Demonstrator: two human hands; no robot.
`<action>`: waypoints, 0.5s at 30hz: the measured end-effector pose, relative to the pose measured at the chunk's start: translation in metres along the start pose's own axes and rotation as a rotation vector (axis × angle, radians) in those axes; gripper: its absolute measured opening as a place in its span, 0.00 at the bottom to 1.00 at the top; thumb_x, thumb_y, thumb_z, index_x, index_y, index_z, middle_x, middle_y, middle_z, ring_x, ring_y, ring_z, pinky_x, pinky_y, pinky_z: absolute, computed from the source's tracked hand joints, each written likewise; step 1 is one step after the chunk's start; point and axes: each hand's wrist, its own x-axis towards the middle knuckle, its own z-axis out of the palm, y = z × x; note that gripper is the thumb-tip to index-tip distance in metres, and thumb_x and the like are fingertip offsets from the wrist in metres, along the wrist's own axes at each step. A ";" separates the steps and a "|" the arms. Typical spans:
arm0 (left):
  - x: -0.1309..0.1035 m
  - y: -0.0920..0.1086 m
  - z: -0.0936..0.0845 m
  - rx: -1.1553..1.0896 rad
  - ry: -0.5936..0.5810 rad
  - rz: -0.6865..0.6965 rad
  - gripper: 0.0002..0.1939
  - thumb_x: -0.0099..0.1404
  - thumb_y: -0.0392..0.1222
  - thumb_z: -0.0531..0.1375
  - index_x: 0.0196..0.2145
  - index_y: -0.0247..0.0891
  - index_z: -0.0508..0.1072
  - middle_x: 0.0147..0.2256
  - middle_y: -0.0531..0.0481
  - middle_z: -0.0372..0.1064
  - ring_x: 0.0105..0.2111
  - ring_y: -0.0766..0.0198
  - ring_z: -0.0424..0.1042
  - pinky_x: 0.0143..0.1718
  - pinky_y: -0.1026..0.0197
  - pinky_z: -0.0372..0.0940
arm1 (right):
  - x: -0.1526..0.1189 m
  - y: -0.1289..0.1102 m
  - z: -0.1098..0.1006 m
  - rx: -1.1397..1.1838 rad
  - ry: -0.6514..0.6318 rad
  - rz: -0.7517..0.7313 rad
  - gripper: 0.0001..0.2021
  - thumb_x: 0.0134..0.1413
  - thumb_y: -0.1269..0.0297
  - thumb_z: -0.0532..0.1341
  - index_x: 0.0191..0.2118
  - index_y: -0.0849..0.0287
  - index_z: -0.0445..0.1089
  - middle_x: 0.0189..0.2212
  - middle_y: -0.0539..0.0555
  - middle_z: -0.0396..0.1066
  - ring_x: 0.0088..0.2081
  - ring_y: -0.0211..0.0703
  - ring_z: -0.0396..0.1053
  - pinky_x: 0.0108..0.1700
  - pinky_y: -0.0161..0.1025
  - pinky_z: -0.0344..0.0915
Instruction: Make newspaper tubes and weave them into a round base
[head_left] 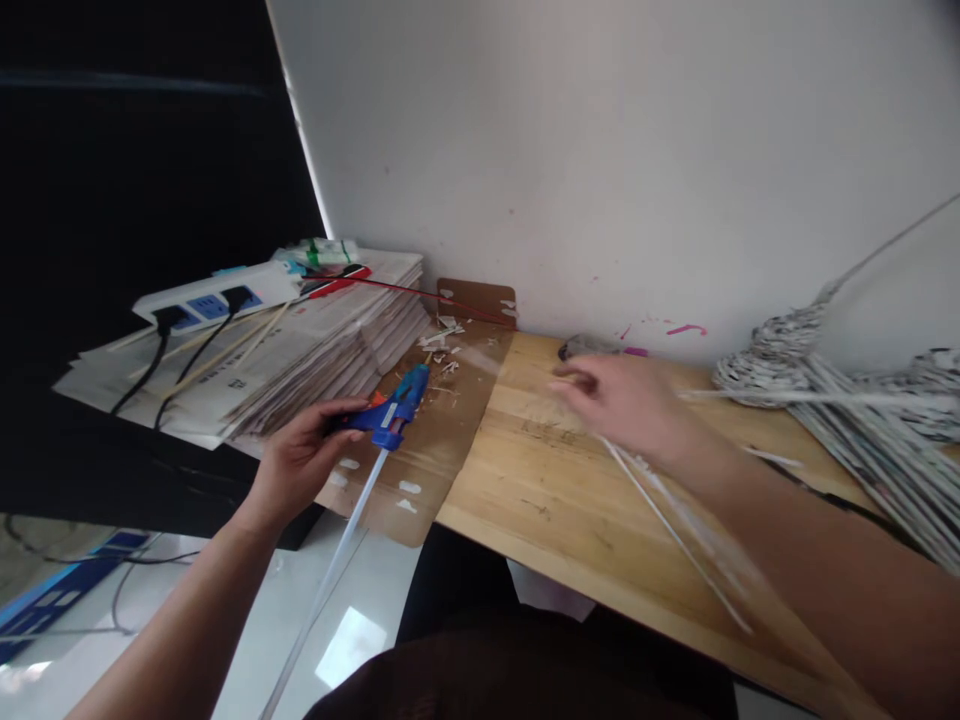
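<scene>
My left hand (304, 450) is wrapped round the handle of a blue glue gun (396, 408). Its nozzle points up over the brown cardboard (442, 440), and a long translucent glue stick (337, 560) hangs from its rear end. Over the wooden tabletop, my right hand (611, 395) is blurred, with its fingers curled together; what they hold, if anything, I cannot make out. Thin white sticks (682, 540) run below that hand and forearm. Another blurred white rod (817, 398) extends to the right from behind the wrist.
A tall stack of paper sheets (330, 350) at left carries a power strip (217, 295) with black plugs. Paper scraps (446, 345) litter the cardboard. Woven paper pieces (772, 355) and a bundle of paper rods (877, 460) lie at right on the wooden tabletop (510, 500), against the wall.
</scene>
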 end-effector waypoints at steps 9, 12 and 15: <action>-0.002 -0.002 0.011 -0.106 -0.064 0.088 0.17 0.64 0.40 0.64 0.51 0.42 0.74 0.52 0.45 0.74 0.56 0.52 0.70 0.62 0.46 0.61 | 0.035 -0.088 0.070 0.223 -0.093 -0.232 0.16 0.67 0.57 0.54 0.36 0.58 0.76 0.32 0.55 0.77 0.34 0.43 0.71 0.33 0.38 0.56; -0.002 -0.007 0.008 -0.087 -0.047 0.078 0.16 0.64 0.40 0.63 0.50 0.42 0.74 0.52 0.45 0.74 0.56 0.52 0.71 0.61 0.45 0.62 | 0.040 -0.082 0.078 0.218 -0.131 -0.213 0.18 0.68 0.58 0.51 0.35 0.57 0.77 0.32 0.55 0.78 0.34 0.42 0.71 0.33 0.38 0.55; -0.001 -0.014 0.007 -0.019 0.025 0.043 0.17 0.63 0.43 0.64 0.50 0.42 0.74 0.51 0.44 0.75 0.53 0.51 0.73 0.59 0.44 0.66 | 0.049 -0.069 0.081 0.129 -0.192 -0.151 0.19 0.67 0.57 0.52 0.37 0.58 0.79 0.35 0.59 0.78 0.36 0.46 0.73 0.34 0.39 0.58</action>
